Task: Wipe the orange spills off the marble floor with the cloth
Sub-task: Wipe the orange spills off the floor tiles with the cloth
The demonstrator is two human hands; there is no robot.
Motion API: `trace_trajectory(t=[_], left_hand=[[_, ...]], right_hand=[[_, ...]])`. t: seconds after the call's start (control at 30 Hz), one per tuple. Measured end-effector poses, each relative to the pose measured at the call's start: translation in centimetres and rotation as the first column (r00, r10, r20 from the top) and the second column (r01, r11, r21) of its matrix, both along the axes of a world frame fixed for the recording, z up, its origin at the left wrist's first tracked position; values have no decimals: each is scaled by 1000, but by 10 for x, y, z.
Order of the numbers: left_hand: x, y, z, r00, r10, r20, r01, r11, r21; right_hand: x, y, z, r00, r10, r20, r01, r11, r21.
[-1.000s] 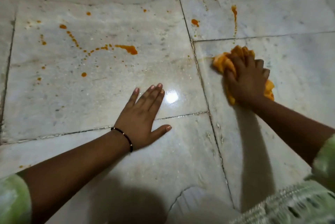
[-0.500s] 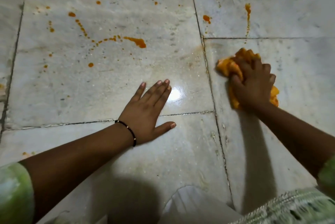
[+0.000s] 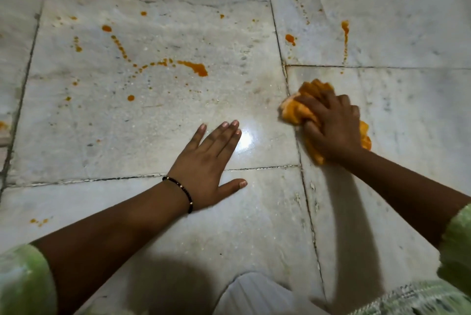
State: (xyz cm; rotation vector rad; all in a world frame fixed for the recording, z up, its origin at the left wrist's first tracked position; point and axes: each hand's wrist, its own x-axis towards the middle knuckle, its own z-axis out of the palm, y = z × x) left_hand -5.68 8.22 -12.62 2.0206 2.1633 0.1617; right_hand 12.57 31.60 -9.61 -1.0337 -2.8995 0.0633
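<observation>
The right hand (image 3: pixel 334 128) is gripping the bunched cloth (image 3: pixel 299 112) and pressing it on the floor (image 3: pixel 407 116) beside a slab seam, right of centre; the left hand (image 3: pixel 206 169) is lying flat, fingers straight; spills (image 3: pixel 193 67) are dotting the far slabs

A: What's on the wrist?
B: A thin black beaded bracelet (image 3: pixel 181 191) with a few small gold beads.
A: And the clothing?
B: Light green sleeves at both lower corners, the left sleeve (image 3: pixel 24 281) blurred, the right sleeve (image 3: pixel 457 246) too. A patterned green-and-white garment edge (image 3: pixel 413 298) runs along the bottom right, and pale white fabric (image 3: pixel 254 294) sits at bottom centre.
</observation>
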Motion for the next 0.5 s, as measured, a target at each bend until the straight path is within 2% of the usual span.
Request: trace_trajectory(t=[0.1,0.17,0.23,0.3,0.4,0.47,0.5], left_hand=[[1,0,1,1000,-1,-4,1,1000,-5],[2,1,2,1000,7,-5,-7,1000,-18],[2,1,4,1000,10,-12,-10,1000,-27],[2,1,4,1000,7,-6,-7,999,-40],[0,2,3,1000,2,3,-2,999,-50],[-2,-1,3,1000,-2,16,3,1000,-28],[-4,-6,2,1000,6,21,-6,1000,-16]], right_hand=[[-34,16,-4,934,-356,-26,357,933,38],[-73,7,-4,898,-439,10,439,898,26],[-96,-14,-6,948,-314,52,314,949,-6],[-89,-40,-8,995,-76,66,76,997,-4],[-42,-53,-3,976,211,56,-209,977,-34],[-6,-46,2,958,284,42,-280,957,-69],[4,-38,3,965,262,34,-259,964,-66]])
